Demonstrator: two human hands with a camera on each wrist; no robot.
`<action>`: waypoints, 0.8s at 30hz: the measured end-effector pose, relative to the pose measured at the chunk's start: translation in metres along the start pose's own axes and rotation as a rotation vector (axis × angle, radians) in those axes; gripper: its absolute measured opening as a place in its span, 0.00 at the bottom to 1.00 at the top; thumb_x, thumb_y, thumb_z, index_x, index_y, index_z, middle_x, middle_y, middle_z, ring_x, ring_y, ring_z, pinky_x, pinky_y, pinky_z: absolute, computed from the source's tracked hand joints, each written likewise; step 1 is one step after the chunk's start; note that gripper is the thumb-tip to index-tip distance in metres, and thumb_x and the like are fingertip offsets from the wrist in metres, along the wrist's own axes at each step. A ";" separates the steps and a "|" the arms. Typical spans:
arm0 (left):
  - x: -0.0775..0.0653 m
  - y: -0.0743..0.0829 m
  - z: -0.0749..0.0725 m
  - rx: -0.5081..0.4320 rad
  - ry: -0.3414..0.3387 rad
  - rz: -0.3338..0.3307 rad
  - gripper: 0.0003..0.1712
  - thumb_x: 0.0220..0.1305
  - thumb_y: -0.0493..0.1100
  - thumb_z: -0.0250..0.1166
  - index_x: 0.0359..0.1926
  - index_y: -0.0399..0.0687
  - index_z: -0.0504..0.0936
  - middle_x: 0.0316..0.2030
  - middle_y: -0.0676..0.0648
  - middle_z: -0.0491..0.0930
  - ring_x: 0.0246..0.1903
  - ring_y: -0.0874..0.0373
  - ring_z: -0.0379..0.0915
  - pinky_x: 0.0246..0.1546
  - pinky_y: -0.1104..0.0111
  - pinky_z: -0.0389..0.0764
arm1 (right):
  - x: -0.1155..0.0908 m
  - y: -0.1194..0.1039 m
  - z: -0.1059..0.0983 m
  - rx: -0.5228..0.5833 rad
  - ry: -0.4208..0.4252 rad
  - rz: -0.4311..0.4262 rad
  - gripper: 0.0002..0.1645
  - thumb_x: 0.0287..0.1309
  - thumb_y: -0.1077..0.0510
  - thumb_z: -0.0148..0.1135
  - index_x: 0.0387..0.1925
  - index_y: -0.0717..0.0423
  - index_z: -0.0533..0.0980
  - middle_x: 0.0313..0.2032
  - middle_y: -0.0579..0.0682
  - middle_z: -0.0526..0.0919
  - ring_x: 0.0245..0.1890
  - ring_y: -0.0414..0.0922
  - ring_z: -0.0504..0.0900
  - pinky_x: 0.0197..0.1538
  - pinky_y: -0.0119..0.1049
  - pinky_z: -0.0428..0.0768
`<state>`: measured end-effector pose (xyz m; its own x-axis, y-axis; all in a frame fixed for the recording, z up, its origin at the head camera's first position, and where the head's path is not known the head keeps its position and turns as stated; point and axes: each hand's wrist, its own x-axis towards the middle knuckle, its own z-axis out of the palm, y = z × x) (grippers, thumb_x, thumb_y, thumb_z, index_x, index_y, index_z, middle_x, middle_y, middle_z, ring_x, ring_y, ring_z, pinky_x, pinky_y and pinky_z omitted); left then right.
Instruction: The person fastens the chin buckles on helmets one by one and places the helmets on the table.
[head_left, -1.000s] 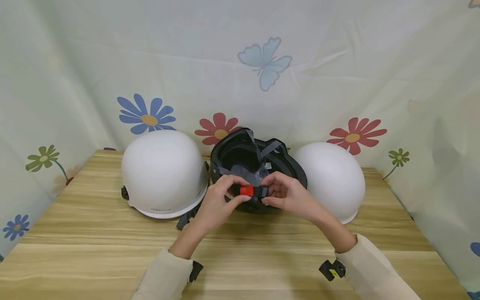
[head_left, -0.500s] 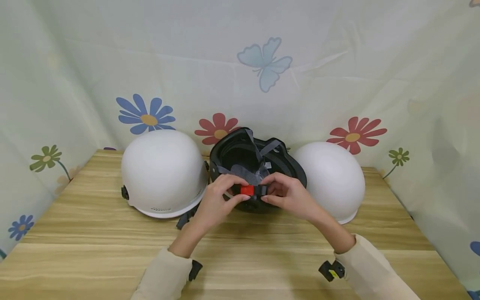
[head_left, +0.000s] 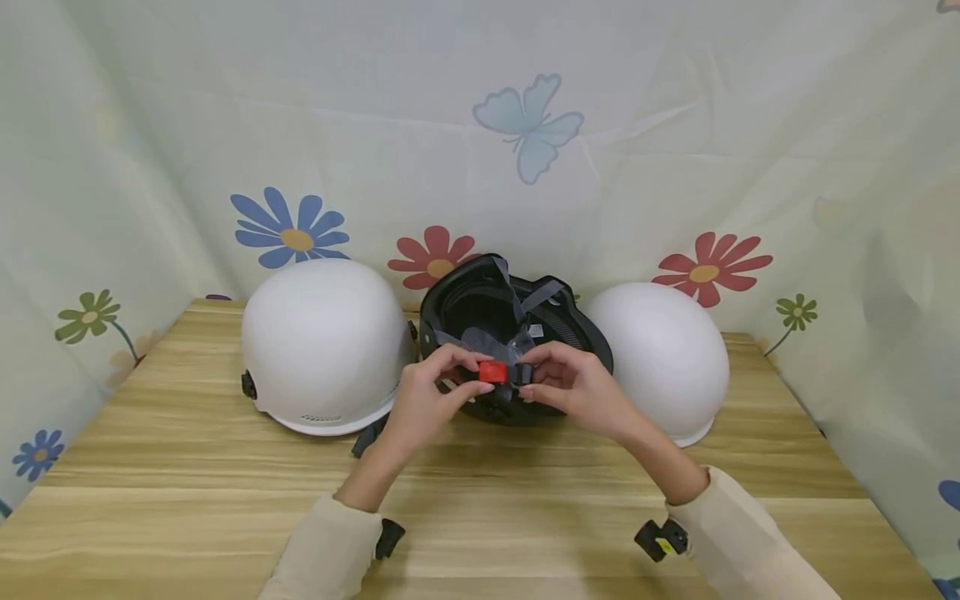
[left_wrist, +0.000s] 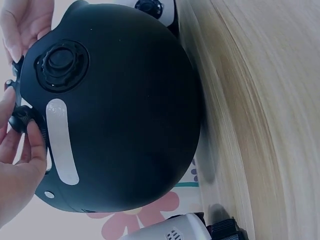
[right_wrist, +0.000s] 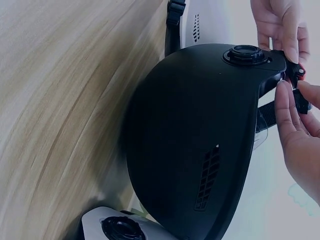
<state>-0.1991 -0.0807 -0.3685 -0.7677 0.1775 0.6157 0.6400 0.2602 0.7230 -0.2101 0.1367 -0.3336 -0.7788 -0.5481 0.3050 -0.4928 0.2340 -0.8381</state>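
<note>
A black helmet [head_left: 480, 310] lies upturned at the middle of the table, its padded inside and grey straps facing up. Over its near rim, my left hand [head_left: 427, 392] pinches the red part of the chin-strap buckle [head_left: 492, 372] between thumb and fingers. Close on the other side, my right hand [head_left: 581, 387] pinches the black strap piece [head_left: 522, 374] beside the red part. The two pieces sit in line, side by side. In both wrist views the outer shell [left_wrist: 135, 110] hides part of the straps, and the fingers [right_wrist: 285, 110] show at the rim.
A white helmet [head_left: 326, 346] stands dome-up to the left, with a black strap [head_left: 369, 437] trailing from it. Another white helmet [head_left: 663, 358] stands to the right, close against the black one. Behind the wooden table [head_left: 495, 517] hangs a flowered curtain [head_left: 360, 150].
Both hands have lifted the buckle slightly, and the left hand has shifted a little up and left. The helmets stay where they were.
</note>
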 end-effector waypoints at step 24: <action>-0.001 0.000 0.004 -0.072 0.074 0.014 0.09 0.50 0.36 0.68 0.35 0.41 0.82 0.38 0.47 0.82 0.31 0.58 0.74 0.32 0.67 0.77 | -0.002 -0.002 0.000 0.000 0.003 0.043 0.16 0.53 0.72 0.59 0.45 0.68 0.71 0.29 0.57 0.80 0.29 0.47 0.82 0.38 0.35 0.80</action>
<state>-0.1984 -0.0767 -0.3702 -0.7561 0.1089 0.6454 0.6531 0.1890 0.7333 -0.2077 0.1375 -0.3318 -0.8006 -0.5349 0.2700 -0.4589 0.2578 -0.8502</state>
